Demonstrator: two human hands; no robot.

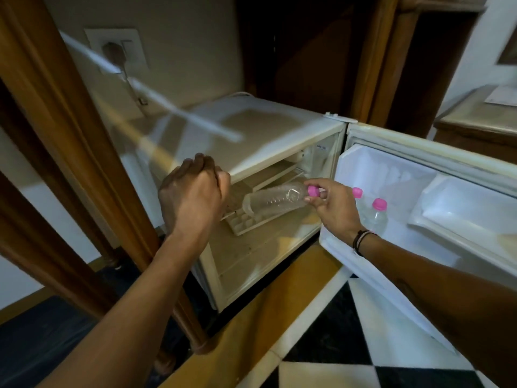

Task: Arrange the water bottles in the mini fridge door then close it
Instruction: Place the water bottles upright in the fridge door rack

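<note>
A white mini fridge [263, 127] stands open, its door [391, 264] swung out to the right. My right hand [333, 205] grips a clear water bottle [275, 201] by its pink-capped neck, holding it nearly horizontal in front of the fridge opening. Two more clear bottles with pink caps [379, 212] stand upright in the door shelf, just right of that hand. My left hand [193, 197] hovers at the fridge's front left edge with fingers curled and nothing in it.
An ice cube tray [246, 222] lies on the shelf inside the fridge. A white door compartment [458, 214] sits at the right. A wooden frame post [84, 152] stands left of the fridge. Chequered tiles [349, 345] cover the floor below.
</note>
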